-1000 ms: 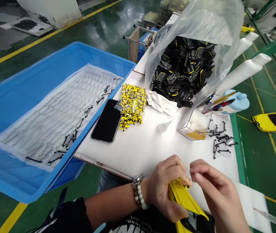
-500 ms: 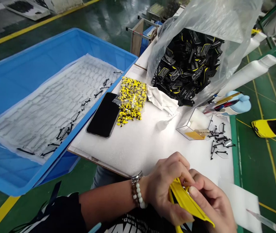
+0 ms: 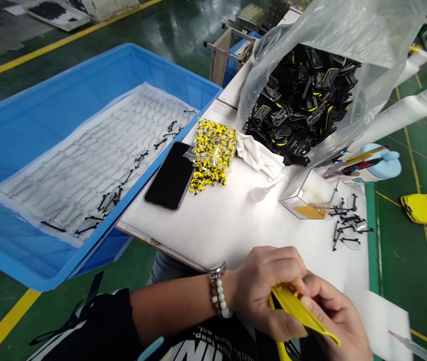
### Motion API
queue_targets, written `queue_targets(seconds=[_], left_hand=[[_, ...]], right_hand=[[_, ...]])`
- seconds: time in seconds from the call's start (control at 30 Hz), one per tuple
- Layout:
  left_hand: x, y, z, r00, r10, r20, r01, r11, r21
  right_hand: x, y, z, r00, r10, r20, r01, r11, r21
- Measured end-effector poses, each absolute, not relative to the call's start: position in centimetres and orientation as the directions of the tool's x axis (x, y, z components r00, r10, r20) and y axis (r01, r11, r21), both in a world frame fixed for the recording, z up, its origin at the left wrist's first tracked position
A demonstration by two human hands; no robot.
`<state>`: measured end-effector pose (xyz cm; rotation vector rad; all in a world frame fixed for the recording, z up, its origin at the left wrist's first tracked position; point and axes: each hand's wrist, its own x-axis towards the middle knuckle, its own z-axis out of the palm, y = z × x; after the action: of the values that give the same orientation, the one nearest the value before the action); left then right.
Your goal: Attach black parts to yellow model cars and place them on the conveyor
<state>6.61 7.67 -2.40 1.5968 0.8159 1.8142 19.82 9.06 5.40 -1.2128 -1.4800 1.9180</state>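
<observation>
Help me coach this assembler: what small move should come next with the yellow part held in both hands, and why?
Probably press the right hand fingertips down at the near end of the yellow part: the left hand already grips it, and both hands' fingertips meet right there.

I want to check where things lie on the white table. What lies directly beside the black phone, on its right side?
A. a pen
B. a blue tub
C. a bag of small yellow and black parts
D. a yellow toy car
C: the clear bag of small yellow and black parts lies against the right edge of the black phone on the white table.
</observation>
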Motion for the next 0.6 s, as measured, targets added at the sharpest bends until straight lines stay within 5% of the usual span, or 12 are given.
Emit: queue_targets(seconds=[0.1, 0.3, 0.5, 0.6], left_hand=[[7.1, 7.9, -2.7, -0.096, 0.762, 0.641, -0.008, -0.644, 0.765], [7.5, 7.7, -2.4, -0.309, 0.631, 0.711, 0.032, -0.741, 0.671], [7.4, 7.8, -3.1, -0.075, 0.736, 0.672, 0.001, -0.674, 0.739], [6.9, 7.9, -2.5, -0.189, 0.657, 0.730, -0.017, -0.745, 0.666]], right_hand=[[20.9, 10.2, 4.6, -0.622, 0.715, -0.318, 0.149, -0.290, -0.945], [19.0, 13.9, 2.1, -0.483, 0.848, -0.217, 0.135, -0.173, -0.976], [13.5, 16.1, -0.9, -0.440, 0.887, -0.140, 0.277, -0.014, -0.961], [11.6, 17.0, -1.7, -0.417, 0.904, -0.099, 0.385, 0.077, -0.920]])
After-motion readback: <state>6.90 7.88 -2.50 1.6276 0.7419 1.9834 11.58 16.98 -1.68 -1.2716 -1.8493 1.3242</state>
